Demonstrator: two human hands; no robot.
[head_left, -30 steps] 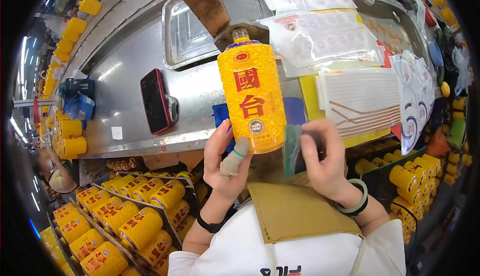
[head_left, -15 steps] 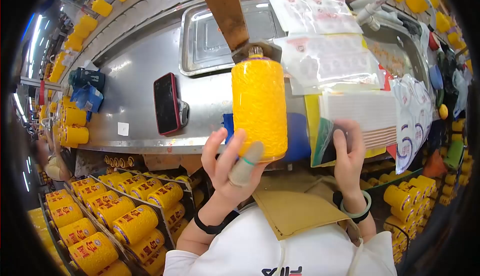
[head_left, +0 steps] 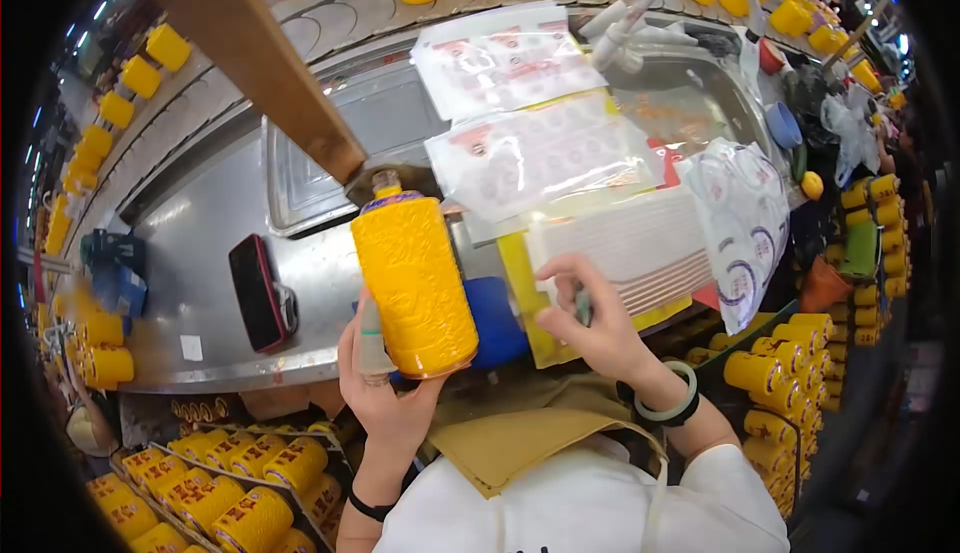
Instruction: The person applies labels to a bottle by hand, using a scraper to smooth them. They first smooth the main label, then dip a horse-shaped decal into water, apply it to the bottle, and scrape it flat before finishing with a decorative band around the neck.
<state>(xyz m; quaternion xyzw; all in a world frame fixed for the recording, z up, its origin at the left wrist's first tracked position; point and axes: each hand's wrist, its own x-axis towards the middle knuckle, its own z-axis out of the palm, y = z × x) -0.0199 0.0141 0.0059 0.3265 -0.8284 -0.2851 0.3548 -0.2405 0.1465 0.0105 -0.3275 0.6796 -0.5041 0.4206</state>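
Observation:
A yellow bottle (head_left: 415,288) with a textured surface stands tilted, its clear neck up at the metal fitting (head_left: 385,181) on the end of a wooden bar (head_left: 290,88). Around its lower end my left hand (head_left: 390,398) is closed, with a pale cover over one finger. My right hand (head_left: 595,328) hovers over the near edge of a stack of white sheets (head_left: 610,238), fingers curled inward. A small greenish thing shows between those fingers; I cannot make out what it is. Under the bottle lies something blue (head_left: 497,323).
Plastic-wrapped printed sheets (head_left: 540,158) lie behind the stack, beside a sink (head_left: 700,83). On the metal table are a phone (head_left: 262,293) and a metal tray (head_left: 285,203). Yellow containers fill crates (head_left: 230,488) at lower left; others ride a conveyor (head_left: 350,23) behind.
The view has swung, shifting the scene left and down. My right hand has come off the dark green piece by the sheets, and its fingers have curled. My left hand stays at the bottle's base.

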